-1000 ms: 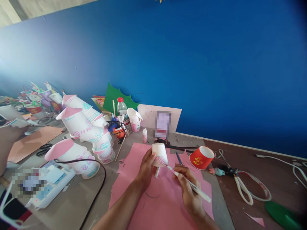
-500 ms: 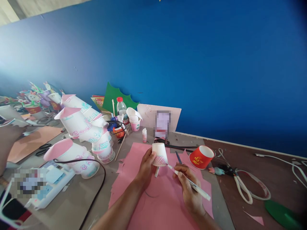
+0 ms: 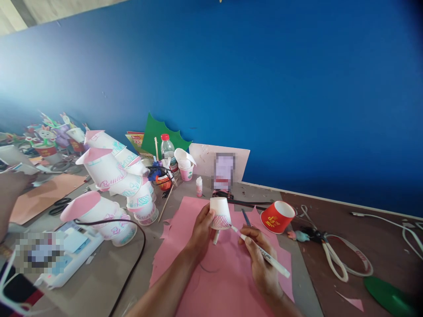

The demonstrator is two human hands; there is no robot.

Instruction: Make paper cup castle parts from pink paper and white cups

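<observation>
A white paper cup [image 3: 218, 211], turned upside down, carries a pink crosshatch band near its rim. My left hand [image 3: 201, 226] grips it from the left side; the fingers inside or behind it are hidden. A small white capped piece [image 3: 216, 237] sticks out under the cup, close to that hand. In my right hand [image 3: 259, 255] is a white marker [image 3: 269, 259], held like a pen. Its tip meets or almost meets the cup's lower right rim. Pink paper [image 3: 218, 281] with ragged edges lies under both hands.
Stacked decorated paper cups [image 3: 109, 176] lean at left, beside a black cable [image 3: 143, 246] and scissors [image 3: 61, 206]. A red paper cup [image 3: 278, 217] and a white cord [image 3: 337, 264] lie at right. Another person's arm [image 3: 11, 198] shows at far left. A blue wall [image 3: 247, 88] stands behind.
The marker tip and cup have barely shifted; both hands keep their hold. At far left, the other person's hand has moved slightly.
</observation>
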